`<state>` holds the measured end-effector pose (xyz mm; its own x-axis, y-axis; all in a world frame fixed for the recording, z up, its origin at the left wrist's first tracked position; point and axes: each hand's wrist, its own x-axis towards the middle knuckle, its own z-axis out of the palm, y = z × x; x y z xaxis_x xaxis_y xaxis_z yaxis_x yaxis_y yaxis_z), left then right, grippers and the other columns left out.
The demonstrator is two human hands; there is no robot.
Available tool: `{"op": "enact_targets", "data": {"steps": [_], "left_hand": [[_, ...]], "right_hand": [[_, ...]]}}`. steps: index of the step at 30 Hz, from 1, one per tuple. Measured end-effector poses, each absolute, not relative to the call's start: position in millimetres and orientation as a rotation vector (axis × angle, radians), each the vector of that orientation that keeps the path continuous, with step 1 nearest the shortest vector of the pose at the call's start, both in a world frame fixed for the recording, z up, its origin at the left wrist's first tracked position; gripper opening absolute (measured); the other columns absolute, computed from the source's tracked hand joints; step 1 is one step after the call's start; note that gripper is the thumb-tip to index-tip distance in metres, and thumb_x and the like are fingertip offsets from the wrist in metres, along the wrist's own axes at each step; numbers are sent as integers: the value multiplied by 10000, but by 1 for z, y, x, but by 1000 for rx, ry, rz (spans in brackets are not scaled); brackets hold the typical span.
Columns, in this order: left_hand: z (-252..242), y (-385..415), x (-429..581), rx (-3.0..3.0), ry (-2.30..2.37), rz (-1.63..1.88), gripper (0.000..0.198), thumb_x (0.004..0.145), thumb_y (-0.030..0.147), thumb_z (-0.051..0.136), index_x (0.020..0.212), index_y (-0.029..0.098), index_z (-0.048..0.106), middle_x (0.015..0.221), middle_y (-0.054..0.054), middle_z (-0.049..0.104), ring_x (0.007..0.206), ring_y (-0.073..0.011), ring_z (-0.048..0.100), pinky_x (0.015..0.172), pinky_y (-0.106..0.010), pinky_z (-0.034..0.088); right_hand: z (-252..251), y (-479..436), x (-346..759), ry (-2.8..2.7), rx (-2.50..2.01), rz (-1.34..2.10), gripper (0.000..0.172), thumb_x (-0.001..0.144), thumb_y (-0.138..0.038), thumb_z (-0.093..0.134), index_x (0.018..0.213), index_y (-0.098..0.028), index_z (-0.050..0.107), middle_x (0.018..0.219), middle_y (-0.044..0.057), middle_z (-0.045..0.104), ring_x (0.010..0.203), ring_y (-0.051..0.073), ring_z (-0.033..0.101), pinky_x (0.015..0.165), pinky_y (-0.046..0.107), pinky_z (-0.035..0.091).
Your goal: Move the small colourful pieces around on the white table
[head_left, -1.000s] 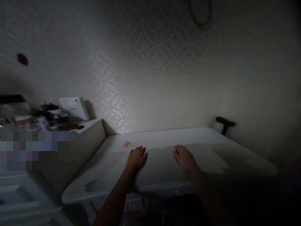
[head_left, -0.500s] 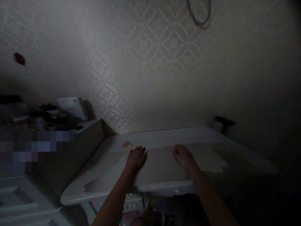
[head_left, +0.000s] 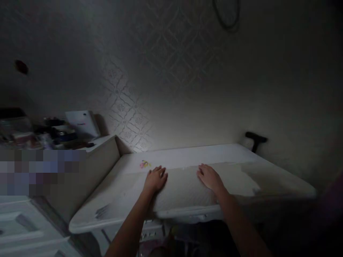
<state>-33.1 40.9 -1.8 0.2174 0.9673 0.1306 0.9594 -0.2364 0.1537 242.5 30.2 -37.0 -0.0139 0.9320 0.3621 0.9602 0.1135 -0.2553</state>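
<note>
Two hands, left hand (head_left: 155, 179) and right hand (head_left: 210, 177), flat, unclenched on white worktop (head_left: 268, 178); one small pink sticker (head_left: 145, 164) near far-left corner.

Dim home room, patterned wallpaper (head_left: 125, 117), white table (head_left: 187, 157), cluttered sideboard (head_left: 102, 142) beside it

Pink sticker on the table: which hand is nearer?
Left. The left hand lies flat on the table just right of and below the pink sticker; the right hand lies flat much farther right.
</note>
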Motion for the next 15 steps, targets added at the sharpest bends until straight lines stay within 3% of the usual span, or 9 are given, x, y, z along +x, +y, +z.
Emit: {"op": "enact_targets", "data": {"steps": [15], "left_hand": [[-6, 43, -34, 2424, 1910, 332, 493, 1002, 409, 384, 1422, 208, 546, 1547, -105, 467, 1436, -237, 417, 1193, -447, 297]], "right_hand": [[-41, 33, 245, -1952, -1801, -72, 357, 960, -241, 469, 1208, -132, 701, 1342, 167, 644, 1291, 255, 562, 1134, 363, 358]]}}
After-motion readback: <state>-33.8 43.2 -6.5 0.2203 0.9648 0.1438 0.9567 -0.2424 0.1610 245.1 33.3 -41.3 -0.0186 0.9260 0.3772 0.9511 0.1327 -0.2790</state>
